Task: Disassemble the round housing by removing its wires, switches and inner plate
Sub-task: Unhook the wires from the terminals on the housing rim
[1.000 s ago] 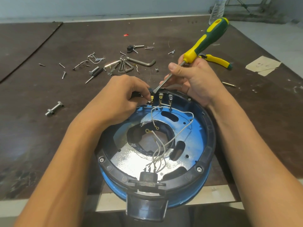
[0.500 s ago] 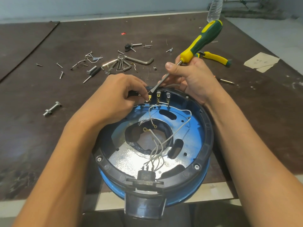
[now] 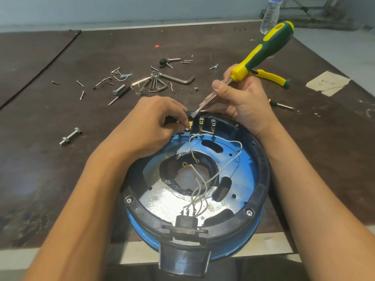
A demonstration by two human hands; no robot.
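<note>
The round blue housing (image 3: 261, 179) with a black rim lies open at the table's front edge. Its shiny inner plate (image 3: 162, 197) shows a central hole. White wires (image 3: 205, 179) run from a black switch (image 3: 186, 221) at the near rim to brass terminals (image 3: 200, 125) at the far rim. My left hand (image 3: 154, 126) pinches the leftmost terminal there. My right hand (image 3: 241, 102) grips a green and yellow flat screwdriver (image 3: 261, 49) by its shaft, the blade tip touching the rim just above that terminal.
Loose screws (image 3: 82, 94), hex keys (image 3: 178, 80) and a small screwdriver lie on the dark table beyond the housing. A bolt (image 3: 70, 136) lies at left. Yellow-handled pliers (image 3: 272, 77) and a paper scrap (image 3: 328, 83) lie at right. A plastic bottle (image 3: 271, 15) stands far back.
Both hands hold nearly the same pose at the far rim. The screwdriver tip stays by the leftmost terminal; the view has shifted slightly.
</note>
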